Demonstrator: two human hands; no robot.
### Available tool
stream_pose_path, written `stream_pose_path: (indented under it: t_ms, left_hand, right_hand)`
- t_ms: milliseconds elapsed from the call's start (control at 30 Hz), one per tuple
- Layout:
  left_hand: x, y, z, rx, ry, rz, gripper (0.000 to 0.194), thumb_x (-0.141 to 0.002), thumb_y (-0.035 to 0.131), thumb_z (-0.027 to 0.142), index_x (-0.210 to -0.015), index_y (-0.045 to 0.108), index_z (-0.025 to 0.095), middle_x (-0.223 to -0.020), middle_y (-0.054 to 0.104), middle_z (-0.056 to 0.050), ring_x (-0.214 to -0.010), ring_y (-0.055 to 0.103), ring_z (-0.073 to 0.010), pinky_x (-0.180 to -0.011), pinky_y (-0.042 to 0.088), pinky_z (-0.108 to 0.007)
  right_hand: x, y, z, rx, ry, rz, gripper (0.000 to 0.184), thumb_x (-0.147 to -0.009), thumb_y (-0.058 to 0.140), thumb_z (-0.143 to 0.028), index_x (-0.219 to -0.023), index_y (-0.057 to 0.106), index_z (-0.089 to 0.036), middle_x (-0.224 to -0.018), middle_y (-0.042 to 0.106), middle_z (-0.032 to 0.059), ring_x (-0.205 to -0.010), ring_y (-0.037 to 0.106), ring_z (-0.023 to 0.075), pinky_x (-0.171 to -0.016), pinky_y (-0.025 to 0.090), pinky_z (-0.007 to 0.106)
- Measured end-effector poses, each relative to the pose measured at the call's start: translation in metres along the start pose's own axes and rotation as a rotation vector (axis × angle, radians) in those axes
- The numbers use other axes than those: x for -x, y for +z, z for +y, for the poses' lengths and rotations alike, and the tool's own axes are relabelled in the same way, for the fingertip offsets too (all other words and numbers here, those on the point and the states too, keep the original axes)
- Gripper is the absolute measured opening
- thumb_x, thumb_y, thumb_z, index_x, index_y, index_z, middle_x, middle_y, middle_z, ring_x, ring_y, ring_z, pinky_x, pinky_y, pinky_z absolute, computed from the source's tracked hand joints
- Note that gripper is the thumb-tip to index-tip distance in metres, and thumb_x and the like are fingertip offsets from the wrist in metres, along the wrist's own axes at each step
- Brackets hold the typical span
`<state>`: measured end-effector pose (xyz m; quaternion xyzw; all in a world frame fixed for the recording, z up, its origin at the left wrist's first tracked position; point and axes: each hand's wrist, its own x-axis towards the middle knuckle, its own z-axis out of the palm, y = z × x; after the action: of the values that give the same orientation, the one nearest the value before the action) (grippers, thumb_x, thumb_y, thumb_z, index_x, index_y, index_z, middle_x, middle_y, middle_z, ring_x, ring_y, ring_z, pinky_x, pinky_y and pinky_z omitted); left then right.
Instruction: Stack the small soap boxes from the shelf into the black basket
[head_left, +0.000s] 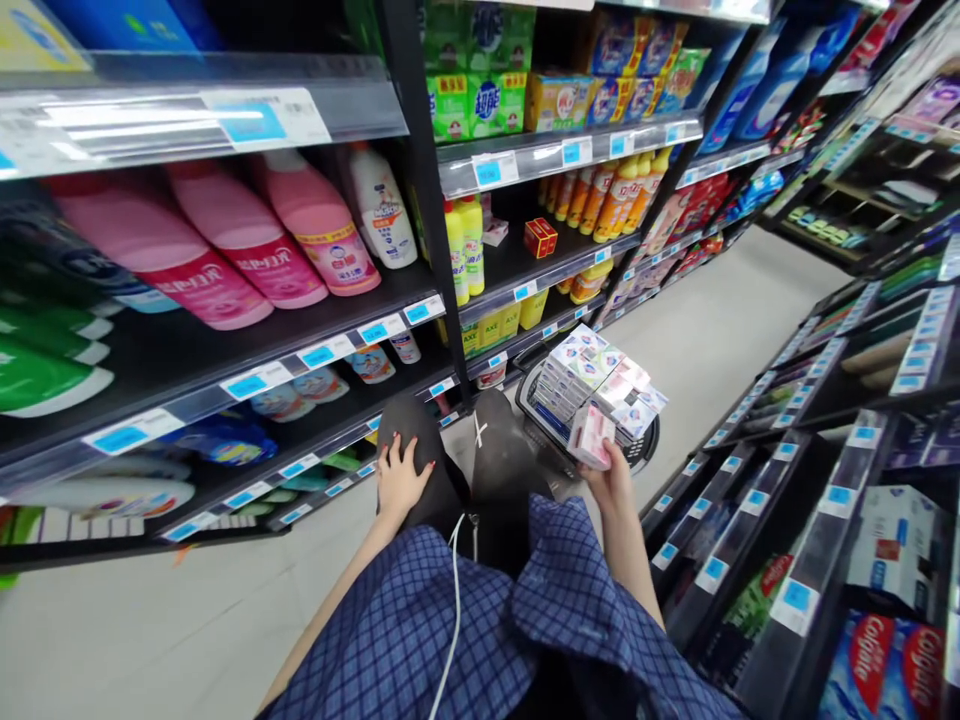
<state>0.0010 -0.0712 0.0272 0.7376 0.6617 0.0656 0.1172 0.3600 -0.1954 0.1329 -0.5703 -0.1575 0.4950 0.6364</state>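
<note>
My left hand (400, 478) lies on my left knee with its fingers spread and nothing in them. My right hand (611, 482) grips a pink-and-white soap box (591, 436) by its near lower edge. That box is over the near side of a black basket (651, 456) on the floor to the right of my knees. Neat stacks of small white, blue and pink boxes (583, 358) fill the basket above its rim. Part of the basket's near side is hidden behind my right hand and the held box.
Close on the left, a black shelf holds pink bottles (259, 250) and a white bottle (384, 205). A small red box (540, 238) stands on the shelf ahead, near orange bottles (626, 200). Toothpaste boxes (881, 660) line the right shelves. Pale floor (720, 320) runs between.
</note>
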Motion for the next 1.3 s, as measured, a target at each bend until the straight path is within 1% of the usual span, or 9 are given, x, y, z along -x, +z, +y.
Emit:
stream_pose_path:
  t_ms: [100, 167, 267, 367, 633, 733, 833, 1033, 1300]
  left_hand:
    - [0.000, 0.000, 0.000, -0.005, 0.007, 0.004, 0.063, -0.092, 0.051, 0.048, -0.148, 0.046, 0.019, -0.161, 0.027, -0.012, -0.143, 0.025, -0.0402, -0.113, 0.032, -0.058]
    - [-0.001, 0.001, 0.000, -0.010, 0.015, 0.011, 0.063, -0.092, 0.051, 0.048, -0.148, 0.046, 0.019, -0.161, 0.028, -0.011, -0.143, 0.026, -0.0404, -0.113, 0.032, -0.058]
    - [-0.001, 0.002, 0.000, -0.018, 0.023, 0.019, 0.062, -0.092, 0.051, 0.048, -0.147, 0.047, 0.019, -0.160, 0.029, -0.012, -0.143, 0.025, -0.0405, -0.113, 0.032, -0.058]
    - [0.000, 0.004, -0.002, -0.024, 0.024, 0.026, 0.062, -0.093, 0.050, 0.048, -0.147, 0.047, 0.019, -0.160, 0.029, -0.014, -0.143, 0.025, -0.0402, -0.113, 0.032, -0.059]
    - [0.000, 0.005, -0.004, -0.028, 0.029, 0.035, 0.062, -0.092, 0.052, 0.046, -0.147, 0.048, 0.017, -0.159, 0.030, -0.015, -0.143, 0.026, -0.0404, -0.112, 0.033, -0.055]
    - [0.000, 0.005, -0.004, -0.025, 0.038, 0.040, 0.062, -0.092, 0.052, 0.046, -0.147, 0.048, 0.017, -0.159, 0.030, -0.015, -0.144, 0.024, -0.0403, -0.114, 0.032, -0.054]
    - [-0.001, 0.005, -0.004, -0.027, 0.042, 0.045, 0.062, -0.092, 0.052, 0.046, -0.146, 0.048, 0.016, -0.159, 0.030, -0.015, -0.144, 0.023, -0.0400, -0.114, 0.032, -0.054]
    - [-0.001, 0.007, -0.005, -0.032, 0.047, 0.040, 0.063, -0.092, 0.052, 0.046, -0.146, 0.048, 0.016, -0.159, 0.029, -0.015, -0.143, 0.024, -0.0402, -0.114, 0.032, -0.053]
    - [0.000, 0.005, -0.004, -0.032, 0.042, 0.031, 0.064, -0.092, 0.053, 0.046, -0.147, 0.047, 0.015, -0.159, 0.029, -0.015, -0.143, 0.025, -0.0412, -0.115, 0.030, -0.054]
  right_hand:
    - [-0.020, -0.064, -0.012, 0.164, -0.089, 0.365, 0.049, -0.061, 0.075, -0.047, -0.102, 0.064, -0.023, -0.080, 0.070, 0.0020, -0.059, 0.057, 0.0172, -0.047, 0.045, 0.027]
    - [-0.041, -0.105, -0.024, 0.323, -0.148, 0.477, 0.053, -0.059, 0.074, -0.048, -0.102, 0.068, -0.017, -0.084, 0.072, 0.0068, -0.066, 0.061, 0.0194, -0.052, 0.048, 0.028]
    - [-0.078, -0.151, -0.041, 0.599, -0.200, 0.507, 0.054, -0.060, 0.069, -0.052, -0.098, 0.072, -0.013, -0.088, 0.073, 0.0114, -0.082, 0.067, 0.0254, -0.068, 0.054, 0.034]
    - [-0.111, -0.173, -0.048, 0.730, -0.191, 0.469, 0.052, -0.064, 0.066, -0.054, -0.095, 0.074, -0.012, -0.083, 0.073, 0.0119, -0.087, 0.068, 0.0271, -0.078, 0.055, 0.038]
    - [-0.141, -0.185, -0.037, 0.796, -0.163, 0.452, 0.050, -0.062, 0.071, -0.050, -0.094, 0.072, -0.012, -0.082, 0.071, 0.0102, -0.086, 0.066, 0.0265, -0.084, 0.053, 0.041]
    - [-0.140, -0.190, -0.033, 0.867, -0.185, 0.426, 0.061, -0.052, 0.079, -0.047, -0.102, 0.070, -0.014, -0.094, 0.070, 0.0108, -0.097, 0.063, 0.0300, -0.092, 0.050, 0.044]
    - [-0.136, -0.193, -0.028, 1.083, -0.219, 0.383, 0.080, -0.043, 0.083, -0.042, -0.116, 0.064, -0.014, -0.108, 0.066, 0.0136, -0.115, 0.054, 0.0348, -0.101, 0.043, 0.047]
    - [-0.131, -0.195, -0.019, 1.313, -0.266, 0.366, 0.083, -0.054, 0.076, -0.046, -0.127, 0.058, -0.011, -0.117, 0.062, 0.0183, -0.113, 0.054, 0.0337, -0.103, 0.041, 0.046]
    - [-0.139, -0.186, -0.017, 1.336, -0.226, 0.364, 0.087, -0.055, 0.076, -0.053, -0.131, 0.058, -0.015, -0.132, 0.057, 0.0186, -0.121, 0.048, 0.0378, -0.106, 0.032, 0.055]
